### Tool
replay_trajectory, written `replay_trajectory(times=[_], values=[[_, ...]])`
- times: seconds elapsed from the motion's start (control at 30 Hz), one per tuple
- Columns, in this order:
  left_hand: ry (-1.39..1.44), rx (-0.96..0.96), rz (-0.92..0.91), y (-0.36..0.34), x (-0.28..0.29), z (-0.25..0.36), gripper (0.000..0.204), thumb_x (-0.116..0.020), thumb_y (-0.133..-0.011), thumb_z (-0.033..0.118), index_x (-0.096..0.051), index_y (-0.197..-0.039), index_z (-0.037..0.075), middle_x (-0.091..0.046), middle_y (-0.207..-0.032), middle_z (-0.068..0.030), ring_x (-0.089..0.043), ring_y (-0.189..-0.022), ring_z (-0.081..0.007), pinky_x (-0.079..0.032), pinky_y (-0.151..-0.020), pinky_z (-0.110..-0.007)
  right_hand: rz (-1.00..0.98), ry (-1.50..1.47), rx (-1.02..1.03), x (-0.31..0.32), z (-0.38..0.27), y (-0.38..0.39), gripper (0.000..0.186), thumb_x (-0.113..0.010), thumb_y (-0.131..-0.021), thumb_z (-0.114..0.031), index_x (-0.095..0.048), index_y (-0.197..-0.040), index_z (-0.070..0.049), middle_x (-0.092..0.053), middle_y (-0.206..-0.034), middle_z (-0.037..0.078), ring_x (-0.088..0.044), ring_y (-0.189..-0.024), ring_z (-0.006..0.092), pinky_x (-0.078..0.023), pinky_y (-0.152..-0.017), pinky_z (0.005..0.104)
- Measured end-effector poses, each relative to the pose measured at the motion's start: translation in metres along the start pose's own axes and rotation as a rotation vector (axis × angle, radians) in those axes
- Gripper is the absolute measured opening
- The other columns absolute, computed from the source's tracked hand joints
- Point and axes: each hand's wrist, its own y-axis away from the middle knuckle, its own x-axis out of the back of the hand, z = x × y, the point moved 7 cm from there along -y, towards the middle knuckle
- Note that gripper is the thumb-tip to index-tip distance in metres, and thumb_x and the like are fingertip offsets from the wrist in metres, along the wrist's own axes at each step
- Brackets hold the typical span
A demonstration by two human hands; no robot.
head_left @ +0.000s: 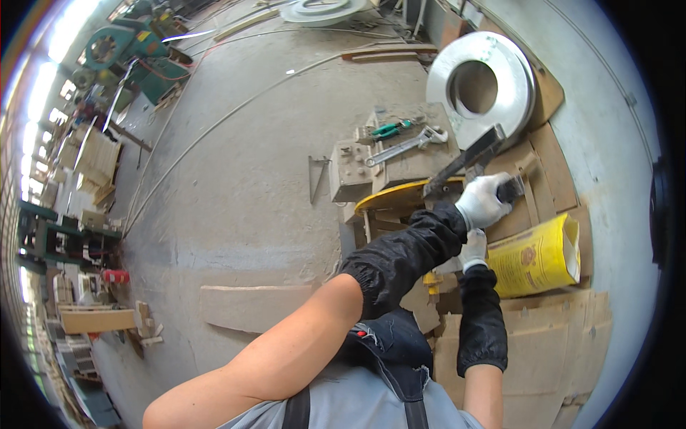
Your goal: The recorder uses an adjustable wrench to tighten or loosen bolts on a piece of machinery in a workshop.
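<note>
My left hand (483, 202), in a white glove and black sleeve cover, reaches across to the right. Its fingers are wrapped round a dark, stubby metal piece (510, 189). Just nearer to me is my right hand (473, 249), also gloved in white; its fingers are largely hidden behind the left hand and sleeve. A long dark metal bar (464, 161) slants up beyond the left hand. Beneath it shows the curved rim of a yellow wheel-like disc (400, 194). An adjustable wrench (406, 146) and green-handled pliers (391, 129) lie on a dusty metal machine block (411, 166).
A yellow bag (536, 259) lies right of my hands, above cardboard sheets (539, 343). A coil of metal strip (511, 79) leans by the pale wall (607, 129). One flat board (254, 306) rests on the floor at left. Green machinery (146, 68) stands far left.
</note>
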Motion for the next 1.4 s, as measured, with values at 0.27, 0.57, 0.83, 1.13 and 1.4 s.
replay_trajectory(times=[0.27, 0.57, 0.83, 1.13, 1.4], values=[[-0.100, 0.075, 0.015, 0.003, 0.016, -0.002, 0.034, -0.078, -0.077, 0.013, -0.068, -0.108, 0.005, -0.073, -0.094, -0.0205, -0.071, -0.092, -0.0387, -0.056, -0.081, -0.042, -0.538, 0.449, 0.181, 0.050, -0.077, -0.043, 0.026, -0.061, -0.088, -0.028, -0.077, -0.096, -0.009, -0.074, -0.097, 0.019, -0.071, -0.096, 0.0405, -0.055, -0.088, 0.0494], [-0.094, 0.145, -0.032, 0.004, 0.008, 0.001, 0.035, -0.077, -0.076, 0.015, -0.068, -0.109, 0.006, -0.073, -0.097, -0.0217, -0.071, -0.095, -0.0397, -0.054, -0.082, -0.043, -0.435, 0.393, 0.116, 0.035, -0.047, -0.054, 0.032, -0.065, -0.082, -0.033, -0.076, -0.093, -0.005, -0.074, -0.098, 0.021, -0.069, -0.103, 0.0363, -0.050, -0.097, 0.0482], [-0.115, -0.136, 0.044, -0.004, 0.013, -0.003, 0.022, -0.076, -0.075, 0.017, -0.069, -0.092, 0.005, -0.071, -0.088, -0.0203, -0.071, -0.083, -0.0383, -0.057, -0.074, -0.044, -0.354, 0.449, 0.171, 0.041, -0.054, -0.036, 0.024, -0.065, -0.089, -0.029, -0.072, -0.101, -0.009, -0.072, -0.104, 0.014, -0.067, -0.107, 0.0314, -0.048, -0.097, 0.0467], [0.013, 0.060, -0.076, 0.001, 0.004, -0.003, 0.036, -0.078, -0.077, 0.011, -0.068, -0.110, 0.000, -0.074, -0.091, -0.0171, -0.071, -0.085, -0.0239, -0.055, -0.084, -0.034, -0.047, -0.080, -0.309, 0.039, -0.058, -0.014, 0.034, -0.047, -0.106, -0.039, -0.067, -0.110, -0.012, -0.074, -0.102, 0.021, -0.070, -0.095, 0.0443, -0.053, -0.085, 0.0556], [-0.046, 0.069, -0.070, 0.003, 0.007, -0.006, 0.034, -0.079, -0.078, 0.014, -0.068, -0.107, 0.000, -0.073, -0.091, -0.0173, -0.071, -0.083, -0.0262, -0.056, -0.082, -0.036, -0.045, -0.106, -0.392, 0.036, -0.059, -0.015, 0.035, -0.046, -0.106, -0.039, -0.068, -0.113, -0.012, -0.073, -0.109, 0.019, -0.068, -0.104, 0.0421, -0.052, -0.091, 0.0524]])
